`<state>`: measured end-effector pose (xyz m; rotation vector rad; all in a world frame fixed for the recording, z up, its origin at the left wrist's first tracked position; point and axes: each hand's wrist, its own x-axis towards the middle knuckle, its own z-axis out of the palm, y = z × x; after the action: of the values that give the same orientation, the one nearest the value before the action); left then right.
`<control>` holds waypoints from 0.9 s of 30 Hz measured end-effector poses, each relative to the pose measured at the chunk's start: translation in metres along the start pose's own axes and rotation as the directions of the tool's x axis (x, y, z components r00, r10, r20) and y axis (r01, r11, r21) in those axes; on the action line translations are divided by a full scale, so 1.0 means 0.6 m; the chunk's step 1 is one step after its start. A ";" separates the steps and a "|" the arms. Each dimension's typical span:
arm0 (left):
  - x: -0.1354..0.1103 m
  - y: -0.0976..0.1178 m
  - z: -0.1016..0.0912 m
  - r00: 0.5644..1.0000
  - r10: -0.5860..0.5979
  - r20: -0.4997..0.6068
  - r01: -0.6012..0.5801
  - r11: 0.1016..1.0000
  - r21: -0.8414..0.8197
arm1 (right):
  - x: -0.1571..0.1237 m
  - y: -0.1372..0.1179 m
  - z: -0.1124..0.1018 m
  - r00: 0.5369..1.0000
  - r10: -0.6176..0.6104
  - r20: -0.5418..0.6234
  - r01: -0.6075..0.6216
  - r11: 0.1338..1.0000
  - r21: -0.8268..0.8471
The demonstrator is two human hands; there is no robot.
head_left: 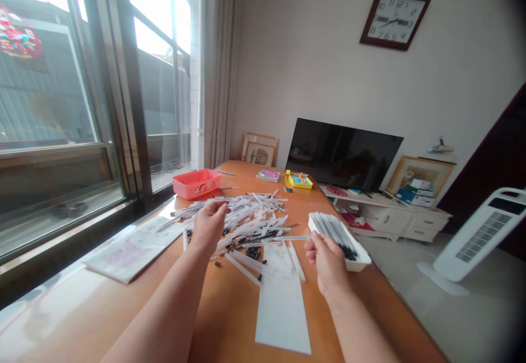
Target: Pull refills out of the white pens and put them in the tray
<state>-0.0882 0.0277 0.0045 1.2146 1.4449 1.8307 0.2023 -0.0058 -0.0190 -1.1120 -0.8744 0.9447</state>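
My left hand (209, 225) is closed in a pinch above a loose pile of white pen barrels (250, 226); anything between its fingers is too small or hidden to name. A pale, thin pen barrel (291, 238) points leftward from the closed fingers of my right hand (326, 261). Right beside that hand is a white tray (361, 266) with several pens (335, 231) lying side by side, their black ends toward me. Small black caps (252, 253) lie scattered at the near side of the pile. A long white paper strip (283, 311) lies between my forearms.
A red plastic basket (196, 184) stands at the far left of the brown table (230, 308). Papers (131, 251) lie at the left. Farther back are a yellow box (301, 181) and a colourful booklet (268, 175). Past the table's right edge stands a white fan (479, 237).
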 end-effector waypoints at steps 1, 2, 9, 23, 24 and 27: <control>0.002 -0.001 -0.003 0.999 -0.024 -0.024 0.024 1.000 -0.006 | 0.003 0.003 -0.003 1.000 0.002 -0.016 -0.002 1.000 -0.001; 0.003 -0.001 -0.005 0.998 -0.046 -0.042 0.046 0.999 -0.001 | 0.005 0.005 -0.005 1.000 0.002 -0.024 -0.002 1.000 -0.003; -0.009 -0.007 -0.011 0.994 -0.080 0.080 0.047 0.935 0.351 | 0.010 -0.008 -0.009 0.999 -0.027 -0.025 0.027 1.000 0.009; -0.084 -0.006 0.059 0.833 0.079 0.548 -0.504 0.520 0.690 | 0.019 -0.014 -0.011 0.992 -0.058 -0.112 0.060 0.998 0.015; -0.086 -0.008 0.062 0.831 0.079 0.550 -0.505 0.521 0.689 | 0.021 -0.014 -0.011 0.991 -0.068 -0.116 0.071 0.997 0.015; -0.074 -0.020 0.056 0.894 0.074 0.441 -0.397 0.586 0.706 | 0.025 -0.011 -0.011 0.990 -0.084 -0.116 0.088 0.996 0.024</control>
<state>-0.0395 0.0119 -0.0200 2.1412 1.9928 0.9434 0.2150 0.0045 -0.0125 -1.0846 -0.8060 0.8119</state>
